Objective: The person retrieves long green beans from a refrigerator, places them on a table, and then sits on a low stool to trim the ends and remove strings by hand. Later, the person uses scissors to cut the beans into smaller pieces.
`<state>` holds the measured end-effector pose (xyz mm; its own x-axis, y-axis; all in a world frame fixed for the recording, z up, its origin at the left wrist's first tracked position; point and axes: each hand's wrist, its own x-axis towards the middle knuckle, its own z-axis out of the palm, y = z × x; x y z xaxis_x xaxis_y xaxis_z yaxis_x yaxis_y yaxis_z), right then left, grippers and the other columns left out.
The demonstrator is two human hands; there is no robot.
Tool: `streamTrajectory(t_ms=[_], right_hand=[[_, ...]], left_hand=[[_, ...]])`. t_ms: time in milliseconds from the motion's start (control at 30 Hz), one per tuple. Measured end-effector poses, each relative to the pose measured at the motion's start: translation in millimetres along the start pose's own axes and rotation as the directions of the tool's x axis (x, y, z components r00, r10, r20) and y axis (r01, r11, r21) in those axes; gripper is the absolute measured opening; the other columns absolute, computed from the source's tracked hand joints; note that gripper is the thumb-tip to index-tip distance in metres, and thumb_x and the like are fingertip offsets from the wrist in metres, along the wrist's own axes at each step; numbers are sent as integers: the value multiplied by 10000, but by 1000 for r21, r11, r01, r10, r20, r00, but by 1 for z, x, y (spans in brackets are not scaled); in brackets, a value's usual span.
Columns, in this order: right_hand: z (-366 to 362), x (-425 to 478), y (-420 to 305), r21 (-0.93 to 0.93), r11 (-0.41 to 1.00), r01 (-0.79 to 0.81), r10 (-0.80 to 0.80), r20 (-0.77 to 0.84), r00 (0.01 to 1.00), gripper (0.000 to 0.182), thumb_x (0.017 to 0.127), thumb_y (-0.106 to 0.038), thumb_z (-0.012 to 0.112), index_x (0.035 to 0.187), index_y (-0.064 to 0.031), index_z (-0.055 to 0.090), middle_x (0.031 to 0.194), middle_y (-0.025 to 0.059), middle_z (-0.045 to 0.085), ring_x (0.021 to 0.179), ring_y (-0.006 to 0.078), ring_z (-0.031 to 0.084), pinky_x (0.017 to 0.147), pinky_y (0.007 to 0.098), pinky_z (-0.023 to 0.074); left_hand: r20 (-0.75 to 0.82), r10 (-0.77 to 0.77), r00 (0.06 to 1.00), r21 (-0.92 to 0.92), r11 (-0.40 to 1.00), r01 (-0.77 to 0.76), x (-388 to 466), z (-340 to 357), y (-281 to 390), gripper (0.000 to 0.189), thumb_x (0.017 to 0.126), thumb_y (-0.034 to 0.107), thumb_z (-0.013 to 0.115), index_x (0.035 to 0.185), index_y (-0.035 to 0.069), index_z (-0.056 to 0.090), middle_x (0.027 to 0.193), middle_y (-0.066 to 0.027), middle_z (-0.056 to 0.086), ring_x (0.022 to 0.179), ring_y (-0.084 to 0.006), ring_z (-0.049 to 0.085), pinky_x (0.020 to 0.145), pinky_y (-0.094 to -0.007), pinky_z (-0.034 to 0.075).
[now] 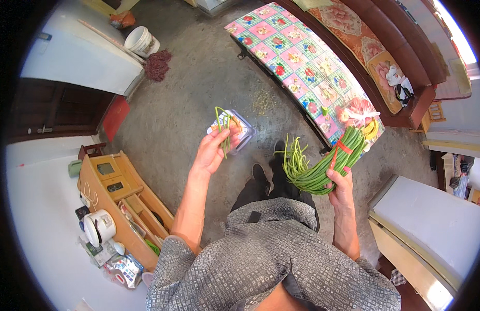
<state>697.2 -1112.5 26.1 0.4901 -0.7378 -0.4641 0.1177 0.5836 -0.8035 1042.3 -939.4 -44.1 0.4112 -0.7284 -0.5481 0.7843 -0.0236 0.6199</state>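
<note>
In my right hand (340, 186) is a thick bundle of green yardlong beans (317, 177), bound near one end with a red tie (343, 145). The bundle bends, and its thin loose ends hang in front of my legs. My left hand (213, 151) pinches a folded bean (218, 115) between thumb and fingers. Below that hand a plastic container (246, 136) stands on the floor, partly hidden by the hand; something printed with orange and blue shows on it. The bundle's tied end overlaps the corner of a table (294, 58) with a flowered cover.
On the table, a plastic bag of reddish produce (358, 110) lies beside yellow bananas (371, 130). A brown sofa (413, 58) runs behind it. A wooden cabinet (119, 182) stands at left, a white appliance (430, 217) at right. A white bucket (142, 42) and mop head (157, 65) are farther off.
</note>
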Motion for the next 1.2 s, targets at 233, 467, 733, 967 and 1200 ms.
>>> streamTrajectory(t_ms=[233,467,733,967,1200], right_hand=[[15,118,-32,-38,997,-64,65,17,998,344,820,-122,802,1110,-45,634,877,-2,647,616,69,546,517,231,411],[39,228,-93,-110,985,-134,152,172,973,336,786,-164,826,1049,-55,648,817,-17,627,600,73,532,518,242,401],[44,303,-138,-121,988,-91,111,172,979,359,766,-196,844,1027,-43,651,789,-18,607,581,75,511,508,245,384],[44,332,-149,-52,995,-86,88,51,995,293,802,-206,842,976,-58,658,788,-18,617,591,80,510,520,254,379],[60,350,-146,-16,997,-74,73,-67,995,227,836,-147,803,990,-61,661,828,-14,647,611,66,527,524,244,388]], left_hand=[[-34,-68,997,-63,996,66,127,41,53,287,988,78,712,1257,-14,673,1166,-137,732,996,-225,725,930,-394,630],[-75,-112,991,92,989,119,225,81,89,287,978,89,731,1247,2,680,1126,-121,748,961,-204,735,908,-360,631],[-81,-192,978,510,835,206,328,138,128,565,922,113,780,1388,-85,529,1133,-129,755,971,-167,726,852,-260,571],[37,-178,983,685,721,104,425,189,170,601,917,121,791,1416,-87,529,1081,-138,777,896,-137,727,750,-235,543],[224,-25,974,635,762,-126,512,231,274,296,994,123,716,1267,9,702,1101,-97,785,881,-95,719,798,-223,572]])
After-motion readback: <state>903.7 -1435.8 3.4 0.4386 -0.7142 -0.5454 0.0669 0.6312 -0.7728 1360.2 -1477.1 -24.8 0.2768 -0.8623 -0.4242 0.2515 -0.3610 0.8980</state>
